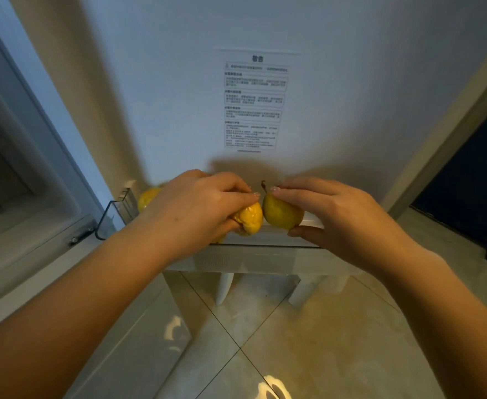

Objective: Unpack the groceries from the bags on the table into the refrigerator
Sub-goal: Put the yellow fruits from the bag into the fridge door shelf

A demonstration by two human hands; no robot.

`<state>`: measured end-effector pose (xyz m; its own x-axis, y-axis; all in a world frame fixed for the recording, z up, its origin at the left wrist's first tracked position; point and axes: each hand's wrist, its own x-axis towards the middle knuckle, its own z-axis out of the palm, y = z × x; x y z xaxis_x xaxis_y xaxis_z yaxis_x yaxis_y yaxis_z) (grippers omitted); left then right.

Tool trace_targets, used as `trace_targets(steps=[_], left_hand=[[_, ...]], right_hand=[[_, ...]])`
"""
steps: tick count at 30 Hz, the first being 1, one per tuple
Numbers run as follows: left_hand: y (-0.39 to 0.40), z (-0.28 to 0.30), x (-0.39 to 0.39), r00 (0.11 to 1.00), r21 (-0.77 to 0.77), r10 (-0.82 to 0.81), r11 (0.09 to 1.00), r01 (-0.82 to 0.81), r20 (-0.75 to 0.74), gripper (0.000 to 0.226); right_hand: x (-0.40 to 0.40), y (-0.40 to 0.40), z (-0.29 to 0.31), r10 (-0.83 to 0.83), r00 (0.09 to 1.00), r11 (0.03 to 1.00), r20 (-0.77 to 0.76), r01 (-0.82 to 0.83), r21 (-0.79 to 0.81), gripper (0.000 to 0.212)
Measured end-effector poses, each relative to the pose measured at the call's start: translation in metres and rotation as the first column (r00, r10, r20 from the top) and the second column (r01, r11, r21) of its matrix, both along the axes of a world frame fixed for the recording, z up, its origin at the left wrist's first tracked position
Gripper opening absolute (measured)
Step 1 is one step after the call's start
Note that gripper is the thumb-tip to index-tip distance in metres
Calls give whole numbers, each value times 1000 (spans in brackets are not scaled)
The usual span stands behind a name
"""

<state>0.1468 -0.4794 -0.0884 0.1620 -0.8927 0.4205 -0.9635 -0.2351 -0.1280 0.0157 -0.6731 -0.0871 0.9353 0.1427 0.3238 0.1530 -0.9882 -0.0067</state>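
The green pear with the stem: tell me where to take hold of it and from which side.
Hold the green pear round its wide belly, coming from the right and above, as the right hand does now, fingertips on top and thumb beneath. The thin stem stands upward and gives no hold, and the yellow fruit in the left hand crowds its left side.

The lemon [249, 218] was bright yellow, the pear [281, 213] greenish yellow with a brown stem, the fridge door [179, 82] white, the floor [294, 341] beige tile.

Two yellow pears [249, 218] [281, 211] side by side over door shelf [265, 240], third pear [147, 197] at left
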Motion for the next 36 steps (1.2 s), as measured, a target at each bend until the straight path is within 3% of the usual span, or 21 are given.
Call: trace_targets(steps=[7, 13, 22, 26, 30, 36], left_hand=[[-12, 6, 2, 999, 240, 36, 970, -31, -17, 28], [-30, 4, -1, 990, 425, 128, 894, -143, 64, 30], [-33, 8, -3, 981, 459, 189, 870, -181, 29, 37], [-25, 13, -14, 977, 334, 215, 920, -208, 16, 46], [-15, 13, -34, 969, 80, 248, 965, -249, 19, 34], [9, -1, -76, 860, -241, 453, 830, -503, -235, 35]], right_hand=[[12, -11, 7, 45, 983, 994, -180, -62, -87, 70], [23, -19, 3, 78, 947, 984, -313, -124, -127, 68], [27, -27, -1, 137, 936, 981, -325, -174, -86, 69], [24, -30, -2, 149, 937, 982, -316, -177, -62, 78], [17, -33, -3, 175, 958, 985, -226, -171, 39, 71], [-4, -35, 2, 199, 977, 948, -78, -172, 268, 65]])
